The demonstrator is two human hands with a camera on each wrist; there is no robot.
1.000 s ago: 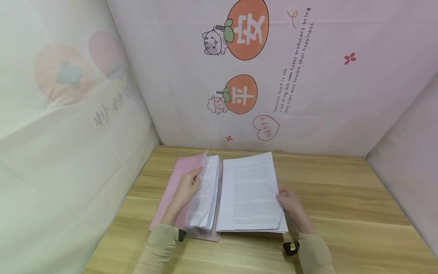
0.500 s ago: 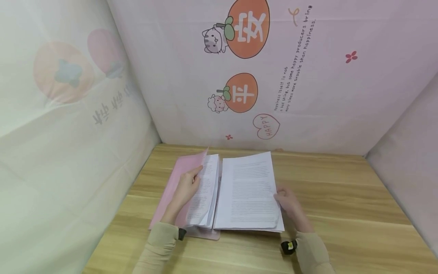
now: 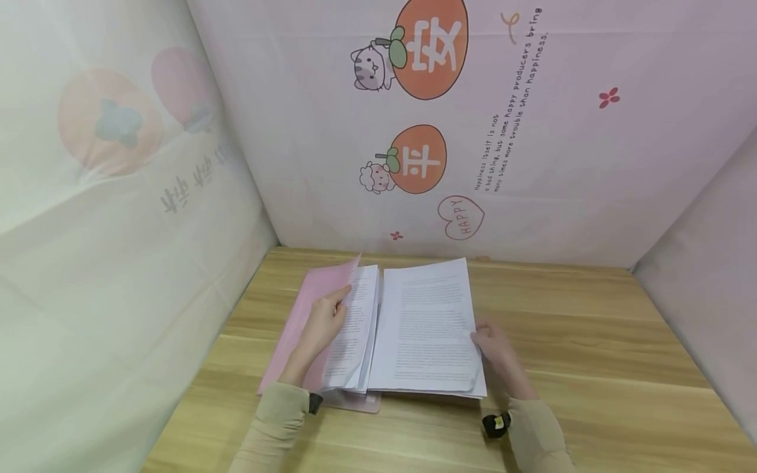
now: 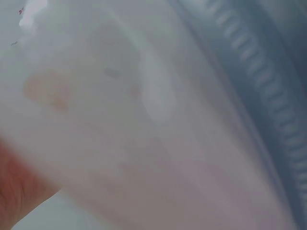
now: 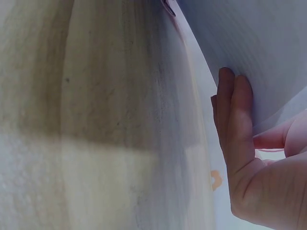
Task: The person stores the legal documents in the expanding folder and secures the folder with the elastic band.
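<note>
A pink translucent folder (image 3: 300, 315) lies open on the table, its left cover tilted up. Printed pages (image 3: 353, 332) stand along the inside of that cover. My left hand (image 3: 322, 320) grips the cover together with these pages near their upper left side. In the left wrist view the cover (image 4: 158, 158) is blurred and fills most of the picture. My right hand (image 3: 495, 345) pinches the right edge of a loose printed paper stack (image 3: 428, 328), thumb on one face and fingers on the other. The stack's left edge overlaps the folder's middle, hiding its fastener.
The wooden table (image 3: 591, 355) stretches to the right of the papers. A white printed curtain (image 3: 532, 164) closes off the back, with another white cloth wall (image 3: 148, 276) on the left. Black wrist camera bands (image 3: 495, 426) sit at the sleeves.
My right hand has moved slightly left with the paper stack, and the gap over the folder's middle has narrowed. The left hand has stayed in place.
</note>
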